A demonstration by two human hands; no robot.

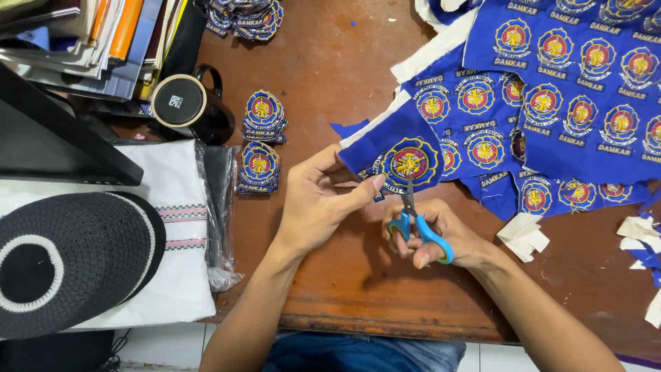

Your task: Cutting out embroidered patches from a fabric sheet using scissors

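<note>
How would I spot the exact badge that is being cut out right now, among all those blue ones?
Start at the big sheet of blue cloth covered in round embroidered badges, on the right of the wooden table. Follow its lowest left corner to where the left hand pinches it. The badge being cut sits there, the only one with the blue-handled scissors, held in the right hand, at its lower edge.

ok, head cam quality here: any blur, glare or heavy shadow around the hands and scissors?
Head view: sharp overall, the left hand, right hand and blue-handled scissors show no motion blur. Head view: soft, even light with only a faint shadow under the hands on the wooden table. Head view: mild sheen on the plastic wrap and black mug; nothing blown out.
</note>
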